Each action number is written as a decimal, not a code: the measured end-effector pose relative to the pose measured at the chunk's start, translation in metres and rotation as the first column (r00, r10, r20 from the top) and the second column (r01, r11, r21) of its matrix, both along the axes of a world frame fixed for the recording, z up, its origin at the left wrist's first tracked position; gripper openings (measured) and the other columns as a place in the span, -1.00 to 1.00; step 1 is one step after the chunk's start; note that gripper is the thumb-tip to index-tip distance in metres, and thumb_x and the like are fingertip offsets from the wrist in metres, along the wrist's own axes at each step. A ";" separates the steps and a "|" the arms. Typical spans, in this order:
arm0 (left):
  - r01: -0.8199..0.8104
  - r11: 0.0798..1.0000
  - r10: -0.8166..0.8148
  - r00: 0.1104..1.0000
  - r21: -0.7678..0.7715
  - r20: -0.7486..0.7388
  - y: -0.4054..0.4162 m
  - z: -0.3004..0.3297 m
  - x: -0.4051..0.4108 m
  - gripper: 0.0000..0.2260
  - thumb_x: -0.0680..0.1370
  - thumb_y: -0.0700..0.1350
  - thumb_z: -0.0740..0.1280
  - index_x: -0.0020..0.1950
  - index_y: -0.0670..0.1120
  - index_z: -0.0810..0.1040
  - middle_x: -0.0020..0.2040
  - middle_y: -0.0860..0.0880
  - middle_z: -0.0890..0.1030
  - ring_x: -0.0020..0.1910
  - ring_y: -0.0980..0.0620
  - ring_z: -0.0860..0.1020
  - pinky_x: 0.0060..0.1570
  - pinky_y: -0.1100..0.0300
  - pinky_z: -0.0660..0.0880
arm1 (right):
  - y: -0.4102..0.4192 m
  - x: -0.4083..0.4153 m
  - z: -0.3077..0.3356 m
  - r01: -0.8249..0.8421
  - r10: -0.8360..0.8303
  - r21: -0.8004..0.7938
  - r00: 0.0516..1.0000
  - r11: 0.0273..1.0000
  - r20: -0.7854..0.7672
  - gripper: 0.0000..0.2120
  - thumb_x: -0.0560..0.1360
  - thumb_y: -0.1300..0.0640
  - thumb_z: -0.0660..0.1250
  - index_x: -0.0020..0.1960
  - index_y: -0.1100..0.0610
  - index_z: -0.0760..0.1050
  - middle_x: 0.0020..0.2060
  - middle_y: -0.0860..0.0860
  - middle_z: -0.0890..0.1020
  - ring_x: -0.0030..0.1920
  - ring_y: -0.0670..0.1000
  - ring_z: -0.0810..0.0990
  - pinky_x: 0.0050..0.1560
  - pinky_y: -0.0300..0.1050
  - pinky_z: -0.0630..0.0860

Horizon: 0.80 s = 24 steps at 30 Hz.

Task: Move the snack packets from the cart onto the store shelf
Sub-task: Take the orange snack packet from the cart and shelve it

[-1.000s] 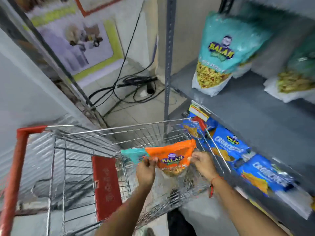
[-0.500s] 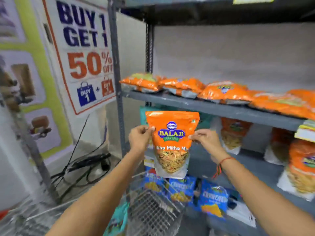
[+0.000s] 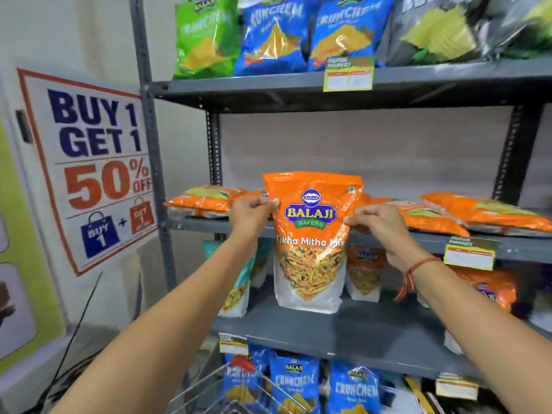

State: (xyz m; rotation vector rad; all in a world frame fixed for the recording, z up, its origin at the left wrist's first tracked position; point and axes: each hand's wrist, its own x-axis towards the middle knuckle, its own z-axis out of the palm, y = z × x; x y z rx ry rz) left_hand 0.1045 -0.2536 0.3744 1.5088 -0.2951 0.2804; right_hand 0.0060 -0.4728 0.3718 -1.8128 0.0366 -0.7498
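I hold an orange Balaji "Tikha Mitha Mix" packet (image 3: 310, 234) upright in front of the grey store shelf (image 3: 367, 234). My left hand (image 3: 252, 215) pinches its left edge and my right hand (image 3: 379, 227) pinches its right edge, both near the top. The packet's top is level with a shelf board where several orange packets (image 3: 484, 213) lie flat. Its bottom hangs over the board below (image 3: 358, 333). A corner of the wire cart (image 3: 227, 386) shows at the bottom edge.
Green, blue and dark packets (image 3: 277, 37) fill the top board. Teal and orange packets (image 3: 239, 288) stand on the board below the flat ones, blue packets (image 3: 295, 380) lower down. A "Buy 1 Get 1" poster (image 3: 98, 168) hangs on the left wall, with cables (image 3: 74, 339) beneath.
Both hands have lifted the orange packet out of the cart and up to the shelf. The view has swung up from the cart to the upper boards.
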 end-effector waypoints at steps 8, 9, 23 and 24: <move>0.099 0.995 -0.098 0.988 0.003 -0.118 -0.023 -0.058 0.016 -0.86 0.42 -0.05 0.45 -0.23 -0.12 0.65 -0.18 -0.06 0.71 -0.19 0.04 0.64 -0.13 0.14 0.55 | -0.033 0.012 -0.051 0.023 -0.013 0.056 0.984 0.998 -0.179 -0.93 0.28 0.21 0.52 -0.34 0.15 0.65 -0.34 0.00 0.71 -0.31 -0.07 0.63 -0.31 -0.31 0.53; 0.115 0.993 -0.111 0.984 0.022 -0.141 -0.027 -0.070 0.019 -0.88 0.42 -0.05 0.46 -0.26 -0.09 0.65 -0.20 -0.04 0.71 -0.21 0.06 0.63 -0.17 0.17 0.54 | -0.040 0.015 -0.063 0.041 -0.031 0.043 0.978 0.998 -0.208 -0.92 0.27 0.20 0.53 -0.36 0.14 0.64 -0.35 0.02 0.70 -0.31 -0.06 0.63 -0.26 -0.26 0.53; 0.187 0.976 -0.137 0.928 0.115 -0.345 -0.184 -0.213 0.072 -0.85 0.38 -0.10 0.50 -0.39 0.02 0.64 -0.29 -0.06 0.67 -0.32 0.08 0.58 -0.22 0.21 0.46 | -0.187 0.063 -0.208 0.217 -0.229 -0.079 0.873 0.973 -0.430 -0.81 0.31 0.17 0.52 -0.44 0.12 0.59 -0.40 0.03 0.69 -0.31 0.00 0.62 -0.15 -0.05 0.54; 0.180 0.977 -0.129 0.927 0.118 -0.352 -0.198 -0.220 0.077 -0.84 0.38 -0.09 0.50 -0.40 0.04 0.64 -0.29 -0.05 0.68 -0.29 0.06 0.60 -0.20 0.19 0.48 | -0.198 0.066 -0.212 0.230 -0.239 -0.075 0.869 0.970 -0.434 -0.80 0.32 0.17 0.51 -0.45 0.12 0.59 -0.39 0.03 0.69 -0.30 0.01 0.62 -0.16 -0.08 0.53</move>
